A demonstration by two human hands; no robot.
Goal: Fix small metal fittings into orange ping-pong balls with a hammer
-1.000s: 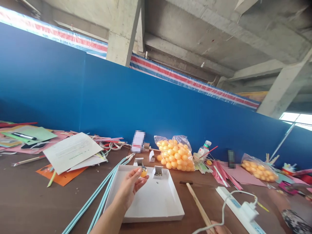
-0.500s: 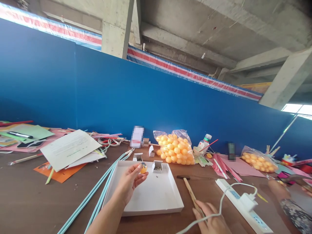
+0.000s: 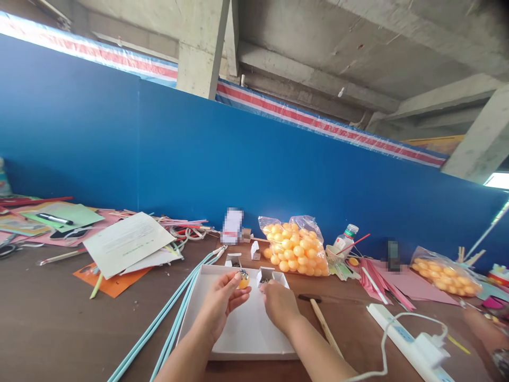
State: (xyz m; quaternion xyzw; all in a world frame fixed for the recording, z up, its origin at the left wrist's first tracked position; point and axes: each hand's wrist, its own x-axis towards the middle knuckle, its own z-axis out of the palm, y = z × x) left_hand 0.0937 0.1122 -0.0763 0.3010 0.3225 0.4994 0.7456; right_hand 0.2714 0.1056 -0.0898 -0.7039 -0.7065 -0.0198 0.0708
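My left hand [image 3: 222, 302] pinches an orange table tennis ball [image 3: 244, 283] over the shallow white tray [image 3: 238, 346]. Small shiny metal pieces cover the ball's top. At a small white open box [image 3: 263, 274] in the tray's far right corner, my right hand [image 3: 279, 305] has its fingertips closed together; anything between them is hidden. Small metal bits show inside that box. To the right of the tray lies a hammer [image 3: 324, 321] with a wooden handle, touched by neither hand.
Behind the tray stands a clear bag of orange balls [image 3: 296, 249]. Pale blue rods [image 3: 175, 313] lie along its left side. A white power strip [image 3: 405, 339] with a plugged-in cable sits at right. Papers [image 3: 127, 244] are piled at left; a second ball bag [image 3: 443, 273] is at far right.
My right hand has left the hammer handle and moved left and forward to the small box. My left hand still holds the ball. The view has shifted slightly left.
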